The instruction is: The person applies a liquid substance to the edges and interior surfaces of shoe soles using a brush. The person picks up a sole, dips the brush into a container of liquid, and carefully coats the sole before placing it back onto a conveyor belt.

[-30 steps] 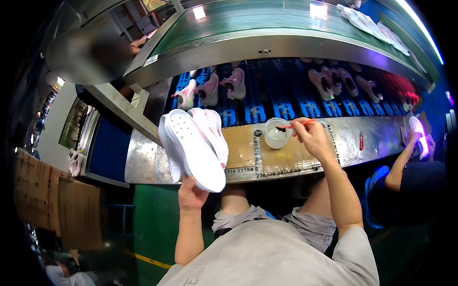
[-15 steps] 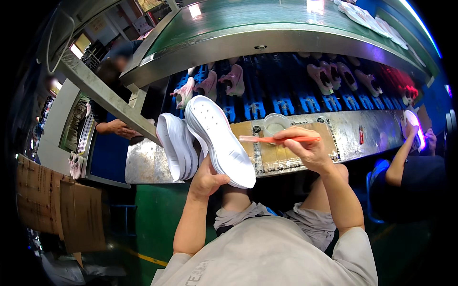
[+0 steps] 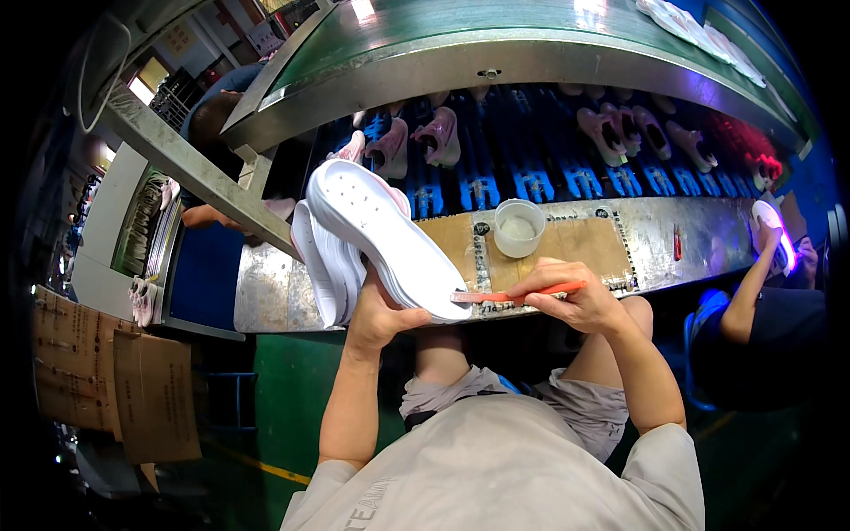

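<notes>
Left hand (image 3: 379, 315) grips sole (image 3: 390, 234), right hand (image 3: 580, 297) pinches brush (image 3: 489, 298) (touching sole).

Right fingers (image 3: 542, 278) hold an orange brush (image 3: 492, 297) against a white sole (image 3: 390, 232).

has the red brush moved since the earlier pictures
Yes: the red brush has come out of the whitish cup, its tip now below and left of it.

A smooth white moulded shoe sole (image 3: 390, 241) slants in the left hand (image 3: 379, 311), its inner face upward, small dark holes dotting the far end, the near end pointing lower right. A slim orange-red brush (image 3: 492, 297) lies almost level in the right hand (image 3: 575, 297), its pale head at the sole's near end, apparently touching; the bristles are hard to make out.
</notes>
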Tool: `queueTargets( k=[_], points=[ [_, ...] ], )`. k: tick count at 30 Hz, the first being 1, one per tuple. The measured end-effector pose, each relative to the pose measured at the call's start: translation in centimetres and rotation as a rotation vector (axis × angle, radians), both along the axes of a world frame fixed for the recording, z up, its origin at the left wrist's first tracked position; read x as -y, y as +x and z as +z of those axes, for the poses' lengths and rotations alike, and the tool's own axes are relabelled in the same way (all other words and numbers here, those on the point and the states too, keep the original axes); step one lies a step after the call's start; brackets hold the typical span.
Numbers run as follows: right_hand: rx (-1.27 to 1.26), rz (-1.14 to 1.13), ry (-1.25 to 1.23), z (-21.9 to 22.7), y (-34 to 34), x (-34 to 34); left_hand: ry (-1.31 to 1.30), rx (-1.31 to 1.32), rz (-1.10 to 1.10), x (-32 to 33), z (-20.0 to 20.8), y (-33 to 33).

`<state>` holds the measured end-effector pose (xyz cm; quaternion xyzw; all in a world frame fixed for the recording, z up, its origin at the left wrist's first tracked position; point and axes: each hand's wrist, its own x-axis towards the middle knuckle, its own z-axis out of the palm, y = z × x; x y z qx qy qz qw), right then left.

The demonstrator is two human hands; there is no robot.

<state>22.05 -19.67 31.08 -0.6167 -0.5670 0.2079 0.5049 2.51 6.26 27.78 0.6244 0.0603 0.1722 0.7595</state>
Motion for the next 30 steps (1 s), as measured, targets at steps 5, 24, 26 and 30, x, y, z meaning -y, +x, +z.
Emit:
queueTargets(
  k=[5, 24, 26, 30],
  points=[
    [-0.205, -0.069, -0.012, -0.8, -1.0, 0.6, 0.331, 0.034, 0.112, 2.1, 0.6, -0.4],
    [-0.394, -0.172, 0.169, 2.1, -7.0, 2.5, 0.550, 0.025, 0.082, 3.7, 0.2, 2.2],
    [-0.413, -0.133, 0.144, 2.7, -7.4, 2.8, 0.665, 0.084, 0.125, 3.3, -1.0, 2.5],
    [-0.477, -0.140, 0.113, 4.2, -8.3, 2.8, 0.985, 0.238, 0.274, 2.4, -2.6, 3.1]
  ],
)
